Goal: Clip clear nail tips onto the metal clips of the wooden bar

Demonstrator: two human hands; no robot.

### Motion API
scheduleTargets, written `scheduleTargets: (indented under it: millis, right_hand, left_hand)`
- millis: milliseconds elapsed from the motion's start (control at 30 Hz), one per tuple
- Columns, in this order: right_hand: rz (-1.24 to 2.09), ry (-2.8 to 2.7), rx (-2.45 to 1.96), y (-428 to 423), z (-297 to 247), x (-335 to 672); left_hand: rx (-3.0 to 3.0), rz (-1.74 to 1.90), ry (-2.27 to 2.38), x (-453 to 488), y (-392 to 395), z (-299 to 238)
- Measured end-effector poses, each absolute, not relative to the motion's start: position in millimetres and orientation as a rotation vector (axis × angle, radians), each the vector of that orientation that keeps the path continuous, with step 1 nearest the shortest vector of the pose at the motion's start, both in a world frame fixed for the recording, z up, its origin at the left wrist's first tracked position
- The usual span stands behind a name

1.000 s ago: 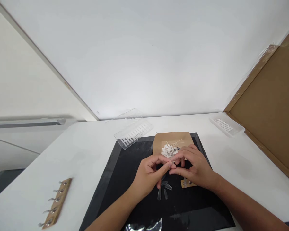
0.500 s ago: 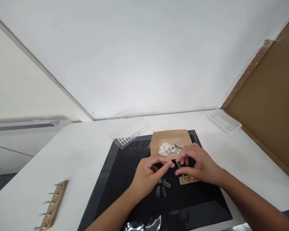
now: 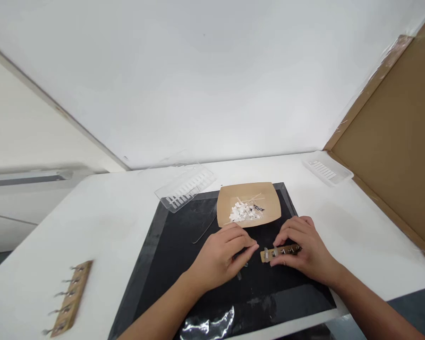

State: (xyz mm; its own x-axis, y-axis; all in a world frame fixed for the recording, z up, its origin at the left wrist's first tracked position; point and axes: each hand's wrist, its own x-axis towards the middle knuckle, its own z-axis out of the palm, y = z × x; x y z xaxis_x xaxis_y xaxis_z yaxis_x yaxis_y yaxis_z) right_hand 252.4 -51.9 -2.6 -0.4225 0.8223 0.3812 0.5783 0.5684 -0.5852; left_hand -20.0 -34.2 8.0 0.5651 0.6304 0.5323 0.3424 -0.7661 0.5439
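Note:
My right hand is at a small wooden strip with a row of metal clips, lying on the black mat. Its thumb and fingers are closed around a clear false nail tip over one of the clips. Another clear nail tip sits at the strip's left end. Just left of the strip, my left hand has thumb and forefinger pinched together; whatever may be between them is too small to make out. Loose nail tips on the mat are mostly hidden behind this hand.
Behind the hands, a brown paper tray holds white bits and thin sticks. A clear box of nail tips lies at the back left, another plastic tray at the back right. A second wooden strip with clips lies at left.
My right hand has brought the clear nail tip down onto the wooden strip. The strip has turned slightly and shows more. My left hand stays pinched and covers more of the loose tips.

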Motion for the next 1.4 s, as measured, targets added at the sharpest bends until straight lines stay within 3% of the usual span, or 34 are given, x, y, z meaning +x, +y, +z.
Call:
scheduleTargets:
  millis: [1067,1400]
  right_hand:
    - [0.503,-2.201,-1.157,-52.2,-6.6,251.5]
    - [0.517,-2.219,-0.863,-48.7,-3.9,256.2]
  left_hand:
    - [2.643,0.965,0.840,-23.2,-35.1,7.5]
    - [2.721,0.920,0.858,-24.6,-35.1,8.7]
